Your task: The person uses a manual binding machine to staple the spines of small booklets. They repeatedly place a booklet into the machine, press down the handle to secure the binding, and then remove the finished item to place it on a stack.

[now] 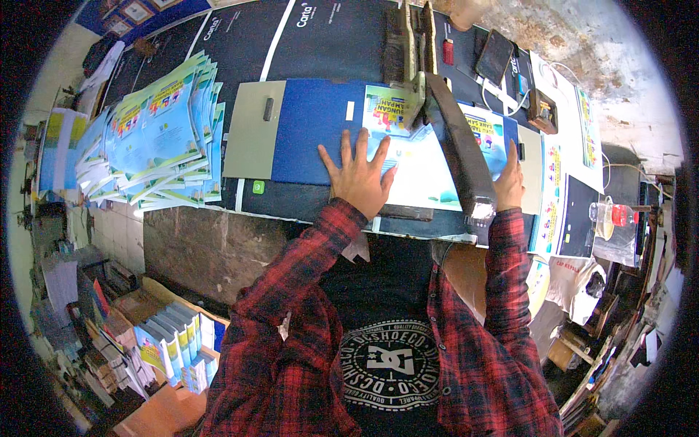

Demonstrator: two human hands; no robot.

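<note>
Fingers spread, my left hand (362,175) lies flat over a blue board (313,124) and the left side of a printed booklet sheet (422,175). My right hand (510,183) rests at the sheet's right edge, beside a second blue panel, its fingers stretched away from me; part of them is hidden. Between my hands, a long dark metal arm (459,138) of a bench tool, perhaps a long-reach stapler, crosses over the sheet. A grey panel (249,131) with a dark clip-like piece adjoins the blue board on the left.
Fanned blue-green booklets (156,131) are piled at the left. A phone (494,56) with a white cable, a small red object (448,51) and a small wooden box (542,111) lie at the far right. A red-capped container (619,215) stands right. Bound stacks (175,339) sit below left.
</note>
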